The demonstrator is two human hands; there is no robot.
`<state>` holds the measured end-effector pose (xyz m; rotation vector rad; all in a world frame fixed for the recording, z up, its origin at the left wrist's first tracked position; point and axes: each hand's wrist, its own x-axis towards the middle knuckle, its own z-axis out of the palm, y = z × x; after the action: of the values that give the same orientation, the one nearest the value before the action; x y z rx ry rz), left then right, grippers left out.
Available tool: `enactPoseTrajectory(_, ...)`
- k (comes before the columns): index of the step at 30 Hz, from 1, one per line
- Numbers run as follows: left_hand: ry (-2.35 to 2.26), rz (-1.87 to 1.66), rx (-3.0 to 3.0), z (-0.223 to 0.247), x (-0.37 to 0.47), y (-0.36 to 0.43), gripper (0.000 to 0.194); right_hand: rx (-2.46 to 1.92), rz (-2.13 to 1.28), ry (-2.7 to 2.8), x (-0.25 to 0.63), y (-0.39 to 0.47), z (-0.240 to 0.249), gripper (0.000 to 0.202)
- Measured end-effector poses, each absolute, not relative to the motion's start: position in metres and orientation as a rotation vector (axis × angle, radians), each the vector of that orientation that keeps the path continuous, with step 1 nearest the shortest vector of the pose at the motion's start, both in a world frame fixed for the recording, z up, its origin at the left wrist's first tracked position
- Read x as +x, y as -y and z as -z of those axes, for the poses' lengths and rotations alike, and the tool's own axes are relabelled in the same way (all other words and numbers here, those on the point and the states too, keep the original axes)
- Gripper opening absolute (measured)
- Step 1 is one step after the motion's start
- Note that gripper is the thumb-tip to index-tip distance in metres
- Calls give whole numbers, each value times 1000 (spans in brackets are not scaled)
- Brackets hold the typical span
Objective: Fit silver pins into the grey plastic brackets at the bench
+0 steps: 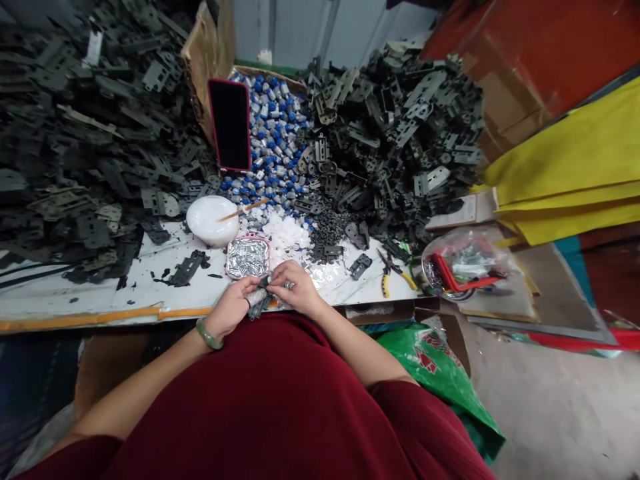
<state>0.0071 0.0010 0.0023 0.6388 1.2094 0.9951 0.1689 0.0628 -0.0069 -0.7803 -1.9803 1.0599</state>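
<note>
My left hand [229, 312] is closed on a dark part [258, 309], thumb and fingers gripping it. My right hand [297, 288] is pinched at the upper end of the same part; any smaller piece between its fingertips is too small to identify. The part is located between both hands, at the front edge of the surface [330, 288], directly before my body.

Adjacent components: a pink-rimmed tray [229, 265] containing metal pins [249, 257] sits just beyond my hands. A white bowl [213, 230] stands behind and to the left of the tray, with a wooden stick [243, 210] extending over its rim. White pieces [287, 232] lie behind and to the right of the tray. Yellow-handled pliers [393, 272] lie on the surface, well to the right of my right hand.
</note>
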Motion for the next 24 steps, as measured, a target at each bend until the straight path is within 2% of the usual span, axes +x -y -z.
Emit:
enactPoseTrajectory(4,-1228,-985,697,2,7,-1,26,-772,-930,2131,170,-60,6,15)
enactPoseTrajectory(6,-1235,-960,727,1,5,0,27,-840,-1009,2107,170,-60,6,11)
enactPoseTrajectory(12,-1201,-893,882,-8,-4,2,23,-1028,-1341,2017,168,-69,6,29)
enactPoseTrajectory(15,-1175,-895,837,-9,-5,3,25,-999,-1435,2165,159,-102,0,23)
enactPoseTrajectory(17,-1174,-903,808,-8,-6,3,26,-1112,-1250,2279,149,-138,-7,19)
enactPoseTrajectory(19,-1182,-927,790,-6,-7,5,26,-1368,-791,2308,134,-177,-13,16)
enactPoseTrajectory(21,-1189,-956,774,-4,-10,6,27,-1501,-473,2377,119,-212,-16,21)
enactPoseTrajectory(24,-1198,-991,726,-4,-16,8,29,-1547,-308,2519,105,-243,-16,33)
